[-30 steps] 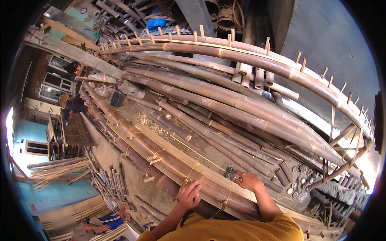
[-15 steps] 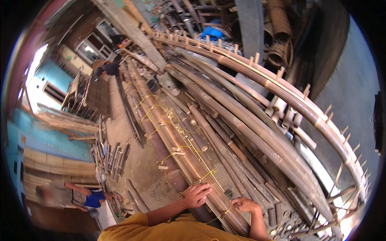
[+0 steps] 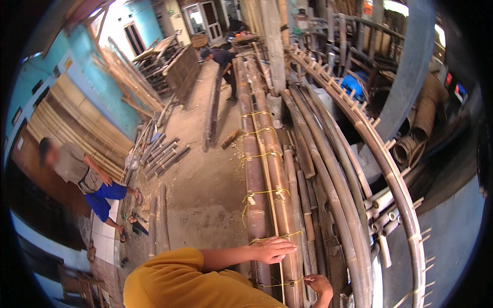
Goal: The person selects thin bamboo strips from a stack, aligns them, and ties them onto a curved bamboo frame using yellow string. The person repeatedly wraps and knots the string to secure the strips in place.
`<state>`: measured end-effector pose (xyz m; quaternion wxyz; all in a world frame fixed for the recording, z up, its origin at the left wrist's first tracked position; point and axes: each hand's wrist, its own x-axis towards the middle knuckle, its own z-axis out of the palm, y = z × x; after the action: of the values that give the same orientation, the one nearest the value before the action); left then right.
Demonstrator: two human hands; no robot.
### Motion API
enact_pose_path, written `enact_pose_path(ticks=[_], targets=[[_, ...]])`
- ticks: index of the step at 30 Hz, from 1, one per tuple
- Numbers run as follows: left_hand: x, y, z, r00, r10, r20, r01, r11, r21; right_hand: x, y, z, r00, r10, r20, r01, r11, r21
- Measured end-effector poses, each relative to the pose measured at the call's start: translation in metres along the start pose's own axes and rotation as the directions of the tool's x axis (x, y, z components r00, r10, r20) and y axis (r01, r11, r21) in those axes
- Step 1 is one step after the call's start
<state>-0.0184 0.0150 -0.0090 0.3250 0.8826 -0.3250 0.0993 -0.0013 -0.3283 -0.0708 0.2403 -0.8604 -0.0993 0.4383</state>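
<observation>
Two long brown bamboo poles (image 3: 277, 177) lie side by side in front of me, bound at several places by thin yellow cords (image 3: 266, 154) with small pegs at the ties. My left hand (image 3: 275, 250) rests across the right pole, its fingers stretched out, beside one of the cord loops. Lower down, my right hand (image 3: 319, 285) is at the pole's right side, thumb and fingers pinched together where the nearest yellow cord (image 3: 280, 284) ends. Part of that cord is hidden by the fingers.
More bamboo poles (image 3: 334, 169) lie to the right, beyond them a curved bamboo rail with pegs (image 3: 382, 159). A concrete post (image 3: 273, 51) stands ahead. At left, a person in blue shorts (image 3: 105, 197) is near cut bamboo pieces (image 3: 165, 156); another person (image 3: 222, 59) bends over farther off.
My view has swung, so the poles now run nearly straight ahead. Both hands stay at the same poles, the left still flat and the right still pinching beside the cord.
</observation>
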Motion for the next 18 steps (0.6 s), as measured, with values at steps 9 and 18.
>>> enact_pose_path(ticks=[9, 18], targets=[[-0.022, -0.005, 0.006, 0.998, 0.012, -0.058, -0.014, 0.999, -0.034, -0.001, -0.038, -0.021, 0.999, 0.053, 0.015, -0.036, 0.844, -0.536], [-0.206, 0.026, 0.007, 0.923, -0.285, -0.26, 0.253, 0.956, -0.149, -0.058, -0.106, 0.01, 0.899, -0.187, -0.397, -0.123, 0.761, -0.637]])
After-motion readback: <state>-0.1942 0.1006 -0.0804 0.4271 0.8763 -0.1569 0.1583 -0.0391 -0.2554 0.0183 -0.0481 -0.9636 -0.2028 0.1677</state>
